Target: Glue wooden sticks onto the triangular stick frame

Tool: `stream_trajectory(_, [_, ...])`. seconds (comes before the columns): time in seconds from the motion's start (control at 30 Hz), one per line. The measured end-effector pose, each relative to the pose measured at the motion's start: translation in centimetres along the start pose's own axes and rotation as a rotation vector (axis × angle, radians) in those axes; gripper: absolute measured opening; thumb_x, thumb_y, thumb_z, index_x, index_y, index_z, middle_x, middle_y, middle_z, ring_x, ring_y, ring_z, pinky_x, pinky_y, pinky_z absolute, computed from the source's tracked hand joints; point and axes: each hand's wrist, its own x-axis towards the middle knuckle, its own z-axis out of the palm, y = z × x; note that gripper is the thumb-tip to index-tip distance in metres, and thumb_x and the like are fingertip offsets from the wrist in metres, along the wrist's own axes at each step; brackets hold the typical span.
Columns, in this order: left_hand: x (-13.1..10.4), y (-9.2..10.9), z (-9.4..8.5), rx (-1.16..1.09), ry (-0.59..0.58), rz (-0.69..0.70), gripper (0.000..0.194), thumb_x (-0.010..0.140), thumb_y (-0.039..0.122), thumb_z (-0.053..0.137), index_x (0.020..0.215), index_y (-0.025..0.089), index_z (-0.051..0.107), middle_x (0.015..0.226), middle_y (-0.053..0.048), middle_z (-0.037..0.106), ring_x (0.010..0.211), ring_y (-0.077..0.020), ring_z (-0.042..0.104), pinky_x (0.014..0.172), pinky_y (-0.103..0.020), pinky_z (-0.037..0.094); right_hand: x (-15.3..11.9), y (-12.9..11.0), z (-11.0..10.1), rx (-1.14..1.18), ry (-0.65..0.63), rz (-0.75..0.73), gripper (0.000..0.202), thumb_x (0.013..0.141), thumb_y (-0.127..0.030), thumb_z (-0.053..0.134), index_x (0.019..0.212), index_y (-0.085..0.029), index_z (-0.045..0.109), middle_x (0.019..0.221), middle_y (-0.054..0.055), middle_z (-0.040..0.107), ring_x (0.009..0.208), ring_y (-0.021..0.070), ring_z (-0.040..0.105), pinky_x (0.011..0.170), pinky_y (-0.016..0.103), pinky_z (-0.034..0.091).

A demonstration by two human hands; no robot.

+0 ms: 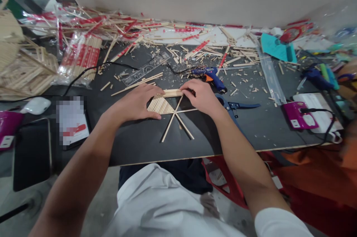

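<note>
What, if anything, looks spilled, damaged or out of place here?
Scraps lie strewn over the far half of the table, around the glue gun, like uncleared offcuts. Red wrappers are heaped messily along the back. The stick frame shows no clear damage.

Between the left hand and the right hand, the stick frame is showing pale straw wood, its filled section presenting close parallel stripes. Beneath both hands, the tabletop is reading dark grey. Beyond the right hand, the glue gun is displaying deep blue with an orange trigger; rightward of it, the cutter is matching in darker blue. Beyond the left hand, wrapped chopsticks are bearing red bands with pale lettering. Far right of the right hand, the socket block is showing magenta.
</note>
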Motion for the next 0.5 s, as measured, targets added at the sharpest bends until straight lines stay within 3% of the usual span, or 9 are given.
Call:
stream_trajectory(0.2, [-0.03,-0.41,0.27,-0.039,0.013,-0.001,0.078,0.078,0.074,0.071,0.134,0.020,0.058,0.143,-0.013,0.060,0.134,-0.0345,0.053,0.116,-0.046,0.038,0.08,0.04,-0.04,0.006,-0.013,0.015,0.015,0.094,-0.014,0.058,0.096,-0.018,0.072,0.102,0.009,0.075,0.095,0.0235,0.067,0.087,0.039,0.052])
stream_trajectory(0.5, [-0.13,-0.49,0.47,-0.025,0.024,-0.032,0.080,0.075,0.069,0.077,0.134,0.018,0.057,0.143,-0.013,0.061,0.134,-0.0341,0.053,0.117,-0.046,0.037,-0.01,-0.48,0.86,-0.025,-0.002,-0.048,0.002,0.092,-0.020,0.069,0.091,-0.021,0.071,0.108,0.009,0.072,0.105,0.0270,0.062,0.098,0.045,0.047])
